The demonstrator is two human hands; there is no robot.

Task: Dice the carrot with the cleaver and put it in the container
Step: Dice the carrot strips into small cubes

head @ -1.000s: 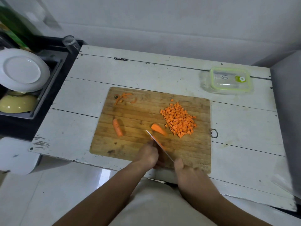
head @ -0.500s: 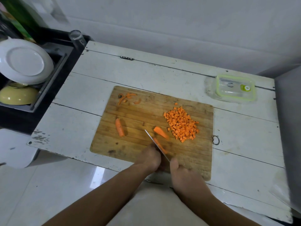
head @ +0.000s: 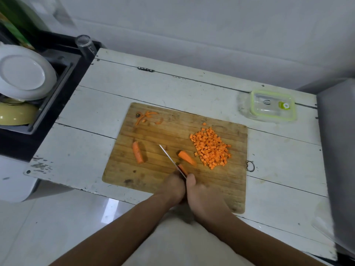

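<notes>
On the wooden cutting board [head: 149, 175] lie a pile of diced carrot [head: 211, 148] at the right, a carrot chunk [head: 138, 152] at the left and a carrot wedge [head: 186, 158] in the middle. The cleaver [head: 170, 159] stands edge-down, seen from above as a thin line. My right hand [head: 203, 196] grips its handle. My left hand [head: 172, 186] holds a small carrot piece [head: 182, 169] against the blade. The clear container [head: 272, 105] with a green-rimmed lid sits at the table's back right.
Carrot peelings [head: 147, 117] lie at the board's far left corner. The white wooden table [head: 192, 89] meets a black dish rack [head: 57, 77] on the left, holding a white plate [head: 24, 72], a yellow bowl [head: 16, 114] and a glass [head: 84, 44]. A grey surface [head: 338, 150] stands at the right.
The cleaver has slid toward me along the carrot piece, and my two hands have closed together. The camera has tilted, so the whole scene sits lower in the view.
</notes>
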